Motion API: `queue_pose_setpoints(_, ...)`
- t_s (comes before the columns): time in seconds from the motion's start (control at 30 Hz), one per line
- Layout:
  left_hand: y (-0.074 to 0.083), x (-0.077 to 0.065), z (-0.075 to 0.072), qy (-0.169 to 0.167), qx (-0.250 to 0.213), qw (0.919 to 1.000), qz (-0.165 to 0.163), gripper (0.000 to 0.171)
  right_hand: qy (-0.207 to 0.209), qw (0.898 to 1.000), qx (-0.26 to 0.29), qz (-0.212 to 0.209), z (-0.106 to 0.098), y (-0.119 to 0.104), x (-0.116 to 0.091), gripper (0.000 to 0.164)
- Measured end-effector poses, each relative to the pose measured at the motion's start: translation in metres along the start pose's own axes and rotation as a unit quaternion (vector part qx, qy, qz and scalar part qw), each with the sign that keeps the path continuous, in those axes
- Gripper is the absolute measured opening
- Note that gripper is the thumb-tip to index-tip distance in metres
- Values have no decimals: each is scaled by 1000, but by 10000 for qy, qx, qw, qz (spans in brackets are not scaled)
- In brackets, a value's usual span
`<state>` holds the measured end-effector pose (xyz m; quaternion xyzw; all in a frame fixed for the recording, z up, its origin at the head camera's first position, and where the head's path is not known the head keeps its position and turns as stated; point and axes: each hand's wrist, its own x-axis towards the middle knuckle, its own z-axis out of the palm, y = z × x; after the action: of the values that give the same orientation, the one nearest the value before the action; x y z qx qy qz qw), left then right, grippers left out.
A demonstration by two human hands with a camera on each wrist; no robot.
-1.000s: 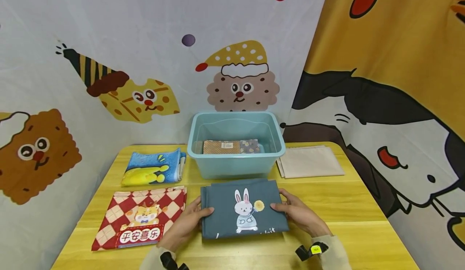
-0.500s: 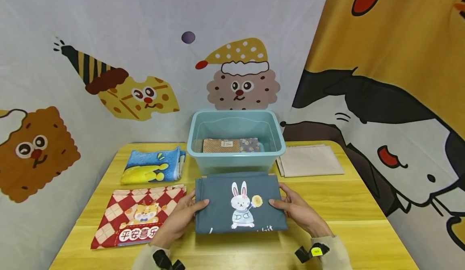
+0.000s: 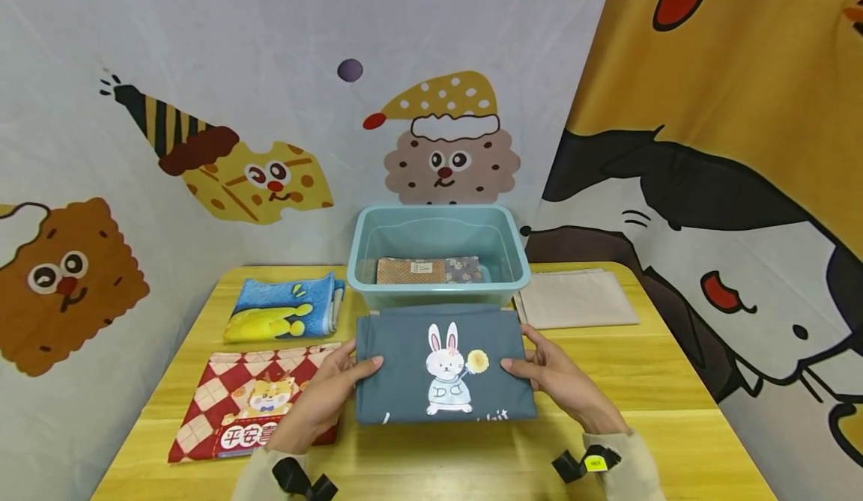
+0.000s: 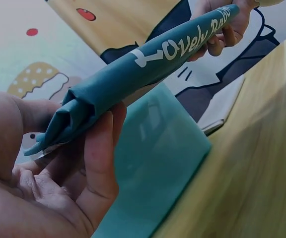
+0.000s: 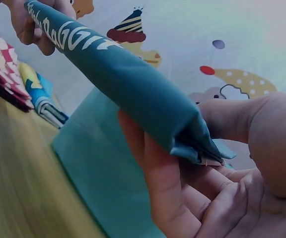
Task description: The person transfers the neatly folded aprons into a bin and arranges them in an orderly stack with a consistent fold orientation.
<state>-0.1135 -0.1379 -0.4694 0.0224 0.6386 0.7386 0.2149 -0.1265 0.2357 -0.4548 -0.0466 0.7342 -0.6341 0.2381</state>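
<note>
Between my two hands is a folded dark teal cloth (image 3: 404, 370) printed with a white rabbit and a yellow flower. My left hand (image 3: 330, 385) pinches its left edge, thumb on top and fingers beneath. The right edge is gripped the same way by my right hand (image 3: 562, 381). Both wrist views show the cloth (image 4: 118, 74) raised off the table, its folded layers squeezed at the ends and white lettering along the near fold. Just beyond it stands a light blue plastic bin (image 3: 438, 297), with a folded brown dotted and grey floral cloth (image 3: 411, 270) inside.
Left of the bin lies a folded blue and yellow cloth (image 3: 283, 310). Nearer, a red checked cloth (image 3: 216, 404) is partly covered by my left forearm. A folded beige cloth (image 3: 580, 299) lies right of the bin on the yellow wooden table (image 3: 674, 411). A cartoon curtain hangs behind.
Both hands have lifted the teal cloth off the table and carried it slightly forward, toward the bin. Its far edge now overlaps the bin's front wall in the head view.
</note>
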Motion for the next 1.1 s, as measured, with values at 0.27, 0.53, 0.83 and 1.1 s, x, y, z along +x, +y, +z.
queue_pose_setpoints(0.27,18,4,-1,177,249,9995,28,71,33,9999,-42,-92,-4,-19,1,97)
queue_pose_setpoints(0.53,33,15,-2,360,307,9986,217,66,-92,9982,224,-549,-12,-33,11,80)
queue_pose_setpoints(0.83,50,29,-8,608,392,9967,361,66,169,9981,84,-590,-18,-48,27,83)
queue_pose_setpoints(1.1,67,46,-11,818,517,9946,385,81,241,9978,46,-615,-28,-62,41,87)
